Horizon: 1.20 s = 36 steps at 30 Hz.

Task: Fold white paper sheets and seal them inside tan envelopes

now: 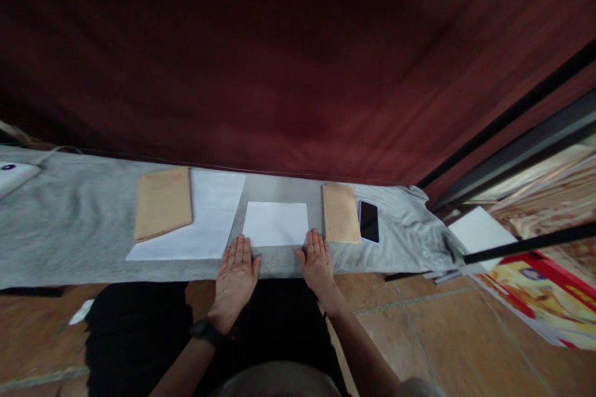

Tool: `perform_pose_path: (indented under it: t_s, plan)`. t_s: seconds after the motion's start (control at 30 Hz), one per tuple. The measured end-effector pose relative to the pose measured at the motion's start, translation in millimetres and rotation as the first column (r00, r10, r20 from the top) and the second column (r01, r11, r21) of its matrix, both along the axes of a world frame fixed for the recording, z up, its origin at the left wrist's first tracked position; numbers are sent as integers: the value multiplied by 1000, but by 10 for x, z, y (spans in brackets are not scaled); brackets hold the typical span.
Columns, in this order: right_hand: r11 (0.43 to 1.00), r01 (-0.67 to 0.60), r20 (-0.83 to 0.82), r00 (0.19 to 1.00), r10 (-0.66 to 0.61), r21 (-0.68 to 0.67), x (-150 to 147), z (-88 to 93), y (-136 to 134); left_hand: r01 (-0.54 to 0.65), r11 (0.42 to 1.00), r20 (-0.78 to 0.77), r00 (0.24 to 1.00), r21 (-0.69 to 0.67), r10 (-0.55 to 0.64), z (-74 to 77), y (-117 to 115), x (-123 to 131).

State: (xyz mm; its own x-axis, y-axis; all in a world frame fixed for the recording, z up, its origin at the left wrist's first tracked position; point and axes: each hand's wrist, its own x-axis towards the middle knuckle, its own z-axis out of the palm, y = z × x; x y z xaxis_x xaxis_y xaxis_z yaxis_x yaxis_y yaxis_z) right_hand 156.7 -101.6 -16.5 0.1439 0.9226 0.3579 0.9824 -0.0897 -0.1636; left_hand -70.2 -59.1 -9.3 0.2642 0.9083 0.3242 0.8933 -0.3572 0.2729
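A small white sheet of paper (275, 223) lies on a grey cloth (69, 229) spread over a low surface. My left hand (236, 276) rests flat at the sheet's near left corner, fingers stretched out, a dark watch on its wrist. My right hand (316, 260) lies flat at the near right corner, fingers out too. Neither hand holds anything. A brown envelope (341, 213) sits just right of the sheet, with a black phone (369, 221) beside it.
Left of the sheet lies a larger white paper (205, 223) with a second brown envelope (162, 203) overlapping it. A white device (13, 175) sits at far left. A dark red curtain hangs behind. Tiled floor, a white card (482, 229) and a colourful printed sheet (549, 298) are at right.
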Motion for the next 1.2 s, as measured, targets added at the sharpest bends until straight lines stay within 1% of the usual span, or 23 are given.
perform_pose_path:
  t_s: [0.07,0.13,0.2,0.27,0.33,0.43,0.57,0.67,0.77,0.83,0.9,1.0,1.07,1.1,1.13,1.2]
  plan:
    - [1000,23,-11,1000,-23,8,-39,51,-5,-22,1000,10,1000,9,22,46,-2,51]
    - [1000,8,-30,1000,-8,5,-120,127,25,13,1000,3,1000,15,-13,104,4,149]
    - [997,-71,-54,996,70,-11,-233,199,80,114,993,-24,993,-4,-114,150,26,268]
    - [984,-175,-75,982,172,-35,-343,232,136,214,976,-54,975,-43,-216,158,62,372]
    - [973,-222,-86,973,216,-60,-412,215,171,248,966,-79,964,-70,-254,126,101,432]
    - [982,-179,-69,982,175,-61,-396,133,164,213,975,-98,971,-61,-218,48,141,429]
    - [993,-117,-25,993,116,-22,-226,49,115,152,988,-78,985,-27,-154,-3,139,319]
    - [997,-71,-14,997,70,-32,-110,39,115,94,995,-51,994,-17,-94,9,127,223]
    - [998,-27,-33,999,25,-52,-68,67,182,63,997,-40,997,-37,-65,70,159,169]
    - [997,-46,-68,997,42,-59,-91,106,278,59,997,-43,997,-54,-61,144,231,185]
    - [992,-109,-113,988,101,-63,-152,151,416,79,995,-34,996,-55,-81,225,351,252]
    - [970,-228,-163,963,213,-83,-286,194,663,190,980,-2,982,-60,-191,294,590,412]
    - [949,-293,-171,947,272,-113,-364,191,818,251,964,-1,968,-91,-252,278,750,513]
    - [941,-312,-169,942,289,-129,-389,180,884,258,960,-7,966,-109,-260,254,820,550]
    - [936,-321,-163,941,297,-143,-401,166,942,249,961,-16,967,-122,-253,223,881,576]
    - [942,-299,-146,950,277,-152,-384,130,1032,204,971,-37,977,-124,-210,154,973,594]
